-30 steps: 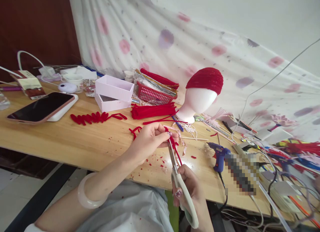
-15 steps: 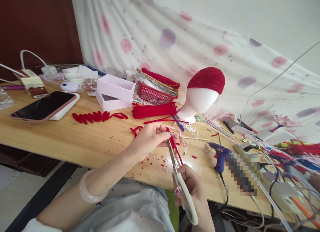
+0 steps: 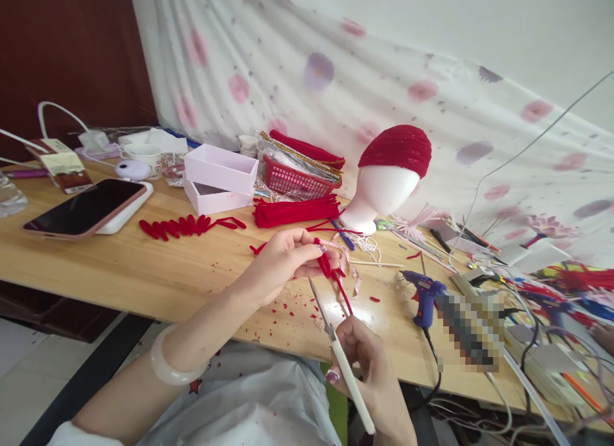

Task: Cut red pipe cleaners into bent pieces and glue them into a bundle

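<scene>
My left hand (image 3: 283, 263) is closed in a pinch on a small red pipe-cleaner piece (image 3: 330, 270), held above the wooden table (image 3: 144, 273). My right hand (image 3: 369, 369) grips white-handled scissors (image 3: 336, 350), whose blades point up-left just below the red piece without touching it. Red clippings (image 3: 292, 308) are scattered on the table under both hands. A white bangle sits on my left wrist.
A foam head (image 3: 384, 190) with a red cap, a bundle of red pipe cleaners (image 3: 292, 212), a red basket (image 3: 292, 180), pink boxes (image 3: 218, 177), a row of red petals (image 3: 182, 226), a phone (image 3: 84, 206) and a blue glue gun (image 3: 422, 292) stand around. Cables and clutter fill the right.
The scissors have drawn back down and away from the red piece, their blades now turned edge-on. My left hand lifted the piece slightly.
</scene>
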`<state>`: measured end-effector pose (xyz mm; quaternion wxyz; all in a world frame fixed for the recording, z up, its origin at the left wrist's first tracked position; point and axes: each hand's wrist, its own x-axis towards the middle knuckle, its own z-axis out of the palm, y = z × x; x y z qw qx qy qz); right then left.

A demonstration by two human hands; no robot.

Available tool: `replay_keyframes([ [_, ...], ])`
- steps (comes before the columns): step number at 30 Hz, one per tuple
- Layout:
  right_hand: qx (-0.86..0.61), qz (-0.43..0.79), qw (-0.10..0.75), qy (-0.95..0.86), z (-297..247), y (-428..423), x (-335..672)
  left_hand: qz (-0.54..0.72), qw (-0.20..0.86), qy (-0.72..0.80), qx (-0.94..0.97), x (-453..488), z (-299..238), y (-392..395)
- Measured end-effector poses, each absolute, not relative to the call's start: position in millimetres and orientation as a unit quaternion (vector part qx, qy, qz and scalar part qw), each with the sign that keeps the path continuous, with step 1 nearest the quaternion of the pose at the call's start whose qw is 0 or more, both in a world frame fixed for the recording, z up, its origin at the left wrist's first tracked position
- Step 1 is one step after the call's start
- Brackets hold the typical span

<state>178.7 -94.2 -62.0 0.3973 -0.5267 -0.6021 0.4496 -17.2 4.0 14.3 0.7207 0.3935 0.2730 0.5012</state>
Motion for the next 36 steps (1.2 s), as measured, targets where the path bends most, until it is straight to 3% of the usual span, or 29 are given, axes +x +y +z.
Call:
replay_keyframes([
  [11, -0.454, 0.526, 0.381, -0.610, -60.7, -94.7, 183.9, 0.419, 0.753, 0.249, 0.442, -30.0, 14.3, 5.8],
  [16, -0.358, 0.604, 0.425, -0.571, -60.1, -91.1, 196.3, 0.561, 0.679, 0.282, 0.381, -26.1, 7.9, 3.8],
  [23, -0.290, 0.639, 0.502, -0.506, -63.6, -96.6, 174.3, 0.583, 0.655, 0.301, 0.374, -13.7, 10.4, -14.5],
  [28, -0.323, 0.592, 0.587, -0.448, -69.0, -88.3, 164.6, 0.637, 0.633, 0.304, 0.318, -6.2, 10.4, -17.1],
  [33, -0.309, 0.648, 0.513, -0.471, -68.0, -92.9, 159.2, 0.646, 0.636, 0.305, 0.290, -1.1, 4.7, -18.0],
  [36, -0.348, 0.611, 0.551, -0.450, -69.4, -89.7, 154.0, 0.654, 0.633, 0.303, 0.283, 0.2, 2.9, -20.7],
])
